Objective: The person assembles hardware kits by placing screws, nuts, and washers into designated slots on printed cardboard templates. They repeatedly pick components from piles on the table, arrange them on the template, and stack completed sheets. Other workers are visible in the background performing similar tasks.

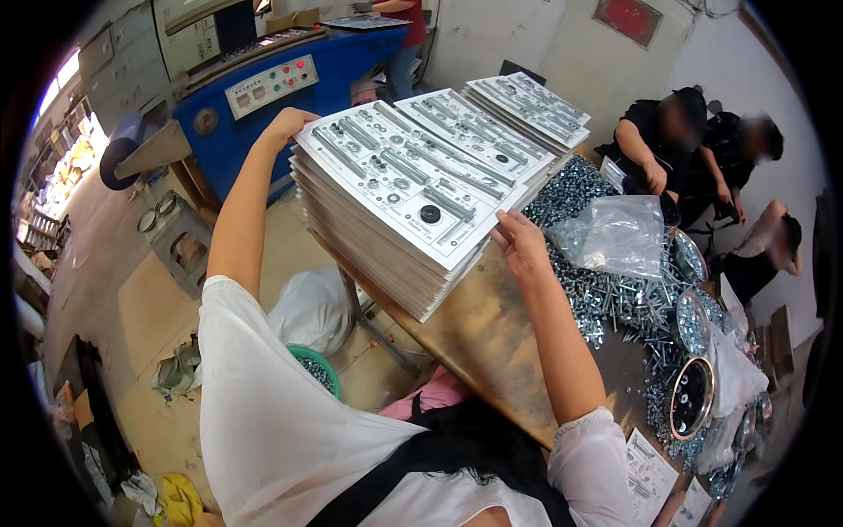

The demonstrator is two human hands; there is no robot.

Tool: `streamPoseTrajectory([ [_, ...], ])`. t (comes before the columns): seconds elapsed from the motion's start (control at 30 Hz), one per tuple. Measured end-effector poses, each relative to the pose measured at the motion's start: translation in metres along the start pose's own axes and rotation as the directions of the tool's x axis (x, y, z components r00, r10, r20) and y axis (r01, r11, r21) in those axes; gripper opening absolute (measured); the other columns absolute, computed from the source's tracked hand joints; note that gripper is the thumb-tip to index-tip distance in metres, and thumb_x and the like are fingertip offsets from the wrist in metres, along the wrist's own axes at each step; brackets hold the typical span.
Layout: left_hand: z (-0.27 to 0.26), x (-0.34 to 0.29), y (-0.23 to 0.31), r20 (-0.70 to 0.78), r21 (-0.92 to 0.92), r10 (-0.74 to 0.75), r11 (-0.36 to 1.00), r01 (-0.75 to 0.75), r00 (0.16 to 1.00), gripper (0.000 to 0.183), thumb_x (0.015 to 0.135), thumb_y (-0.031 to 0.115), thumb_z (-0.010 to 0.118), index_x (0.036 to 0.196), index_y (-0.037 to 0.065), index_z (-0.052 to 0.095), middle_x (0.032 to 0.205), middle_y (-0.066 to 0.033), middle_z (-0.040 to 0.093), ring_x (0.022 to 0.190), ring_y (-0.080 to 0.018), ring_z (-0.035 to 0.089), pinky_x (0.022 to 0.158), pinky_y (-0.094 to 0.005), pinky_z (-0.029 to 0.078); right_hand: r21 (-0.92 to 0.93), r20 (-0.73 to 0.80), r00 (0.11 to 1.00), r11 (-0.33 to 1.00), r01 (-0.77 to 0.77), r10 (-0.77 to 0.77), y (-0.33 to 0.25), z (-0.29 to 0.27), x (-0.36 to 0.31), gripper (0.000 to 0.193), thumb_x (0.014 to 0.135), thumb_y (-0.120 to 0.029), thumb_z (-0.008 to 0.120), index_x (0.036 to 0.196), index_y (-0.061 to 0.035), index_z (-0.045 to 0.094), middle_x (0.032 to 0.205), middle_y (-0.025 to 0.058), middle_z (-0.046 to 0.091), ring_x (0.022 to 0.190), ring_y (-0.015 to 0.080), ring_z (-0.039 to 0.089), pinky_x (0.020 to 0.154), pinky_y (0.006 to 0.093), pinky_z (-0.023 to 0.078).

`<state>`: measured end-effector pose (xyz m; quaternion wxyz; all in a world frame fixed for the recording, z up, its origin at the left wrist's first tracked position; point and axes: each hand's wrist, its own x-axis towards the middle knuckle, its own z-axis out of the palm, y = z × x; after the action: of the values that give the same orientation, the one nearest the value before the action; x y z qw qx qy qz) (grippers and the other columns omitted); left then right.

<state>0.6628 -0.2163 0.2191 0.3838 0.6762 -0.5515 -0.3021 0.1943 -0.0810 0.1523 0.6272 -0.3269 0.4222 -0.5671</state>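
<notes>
A white printed card [373, 208] with bolts, nuts, washers and a black round piece on its face lies at the top of a tall stack of cards [369, 250]. My left hand [290, 126] grips the card's far left corner. At its right edge, my right hand [518, 240] pinches the card with the thumb close to the corner. Whether the card is lifted off the pile cannot be told. Beyond it, further stacks of similar hardware cards [474, 132] [536, 101] stand side by side on the worktable [465, 338].
Loose bolts and nuts [606, 290] heap along the table's right side, with a clear plastic bag [615, 233] and metal bowls [692, 400]. Several people sit across at the right. A blue machine [255, 114] stands behind. A green basket [316, 369] and white sack [312, 307] sit below.
</notes>
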Motion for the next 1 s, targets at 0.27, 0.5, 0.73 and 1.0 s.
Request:
streamPoseTrajectory([
  [0.27, 0.003, -0.006, -0.014, 0.048, 0.02, 0.024, 0.999, -0.025, 0.999, 0.059, 0.068, -0.009, 0.041, 0.117, 0.0, 0.072, 0.104, -0.0156, 0.071, 0.087, -0.023, 0.068, 0.07, -0.0292, 0.054, -0.04, 0.002, 0.999, 0.998, -0.042, 0.042, 0.008, -0.006, 0.005, 0.029, 0.096, -0.01, 0.063, 0.121, 0.0031, 0.06, 0.116, 0.0073, 0.066, 0.106, 0.0167, 0.064, 0.092, 0.0292, 0.055],
  [0.5, 0.005, 0.006, -0.025, -0.089, 0.189, 0.112, 0.978, -0.094, 0.99, 0.038, 0.082, 0.004, 0.047, 0.104, 0.002, 0.077, 0.094, -0.0177, 0.074, 0.078, -0.0251, 0.071, 0.066, -0.0348, 0.056, -0.025, 0.067, 0.994, 0.996, -0.083, 0.084, 0.002, -0.012, -0.002, 0.034, 0.097, -0.01, 0.061, 0.126, 0.0053, 0.056, 0.119, 0.0085, 0.064, 0.107, 0.0193, 0.064, 0.094, 0.031, 0.056],
  [0.73, -0.012, -0.029, -0.016, -0.324, 0.349, 0.289, 0.922, -0.17, 0.901, 0.036, 0.082, 0.002, 0.051, 0.108, 0.006, 0.076, 0.1, -0.0148, 0.074, 0.082, -0.0234, 0.071, 0.078, -0.0331, 0.055, -0.167, 0.198, 0.975, 0.984, -0.067, 0.1, -0.006, -0.077, -0.052, 0.033, 0.101, -0.017, 0.057, 0.129, -0.0013, 0.059, 0.118, 0.0086, 0.066, 0.1, 0.0161, 0.064, 0.086, 0.031, 0.056],
  [1.0, 0.177, -0.29, 0.102, -0.268, -0.187, 0.735, 0.595, -0.782, 0.623, 0.011, 0.092, 0.005, 0.059, 0.1, 0.0, 0.066, 0.094, -0.0099, 0.064, 0.087, -0.0174, 0.059, 0.08, -0.0287, 0.045, -0.156, -0.395, 0.894, 0.974, 0.163, -0.213, 0.005, -0.338, -0.218, 0.03, 0.098, -0.013, 0.061, 0.125, 0.0001, 0.061, 0.109, 0.01, 0.068, 0.086, 0.0141, 0.065, 0.072, 0.0261, 0.054],
])
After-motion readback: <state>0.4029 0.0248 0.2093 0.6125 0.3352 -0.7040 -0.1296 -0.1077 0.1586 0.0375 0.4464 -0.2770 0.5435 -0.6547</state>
